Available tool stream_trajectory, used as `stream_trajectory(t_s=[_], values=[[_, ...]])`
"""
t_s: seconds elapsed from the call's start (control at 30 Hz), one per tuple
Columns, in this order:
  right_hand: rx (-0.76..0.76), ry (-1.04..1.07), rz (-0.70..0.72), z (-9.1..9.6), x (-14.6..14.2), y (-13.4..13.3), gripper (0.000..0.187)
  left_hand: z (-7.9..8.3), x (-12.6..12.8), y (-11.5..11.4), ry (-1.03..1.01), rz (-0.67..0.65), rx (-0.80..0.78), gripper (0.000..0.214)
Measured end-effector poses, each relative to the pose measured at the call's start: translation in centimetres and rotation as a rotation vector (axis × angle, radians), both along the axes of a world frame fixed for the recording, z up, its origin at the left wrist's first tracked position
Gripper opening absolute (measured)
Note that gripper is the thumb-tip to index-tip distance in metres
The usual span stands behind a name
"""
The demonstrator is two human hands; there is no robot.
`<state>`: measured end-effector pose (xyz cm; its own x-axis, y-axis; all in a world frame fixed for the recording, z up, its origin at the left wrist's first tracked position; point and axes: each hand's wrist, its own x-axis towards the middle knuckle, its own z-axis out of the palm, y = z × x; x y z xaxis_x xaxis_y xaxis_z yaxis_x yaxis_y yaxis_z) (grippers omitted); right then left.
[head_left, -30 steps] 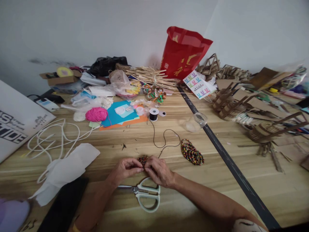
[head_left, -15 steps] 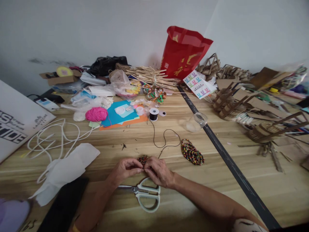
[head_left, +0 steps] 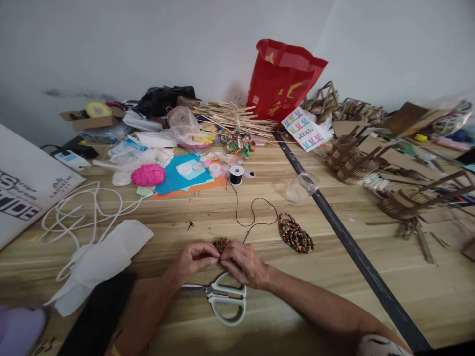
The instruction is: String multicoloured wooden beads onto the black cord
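One cluttered woodgrain table (head_left: 166,212), beads (head_left: 221,244), grey wall (head_left: 148,44)

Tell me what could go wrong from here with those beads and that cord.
The black cord lies in loose curves between its spool and the right hand, so it might tangle. The scissors lie just below the hands, blades toward the left wrist, which could brush them. The left hand and right meet at partly hidden beads; a fingertip slip might disturb them.
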<state>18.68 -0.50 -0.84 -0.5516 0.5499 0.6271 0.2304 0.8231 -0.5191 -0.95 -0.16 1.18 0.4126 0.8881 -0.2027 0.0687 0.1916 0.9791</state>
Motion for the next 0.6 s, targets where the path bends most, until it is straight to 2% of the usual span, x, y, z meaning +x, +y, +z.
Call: stream_trajectory(t_s=[0.17, 0.6], values=[[0.006, -0.025, 0.008, -0.03, 0.04, -0.01, 0.005, -0.14, -0.13, -0.05, 0.042, 0.009, -0.049, 0.018], [0.002, 0.007, 0.026, 0.02, -0.05, -0.09, 0.007, -0.33, -0.11, 0.12, -0.008, -0.006, -0.035, 0.024]])
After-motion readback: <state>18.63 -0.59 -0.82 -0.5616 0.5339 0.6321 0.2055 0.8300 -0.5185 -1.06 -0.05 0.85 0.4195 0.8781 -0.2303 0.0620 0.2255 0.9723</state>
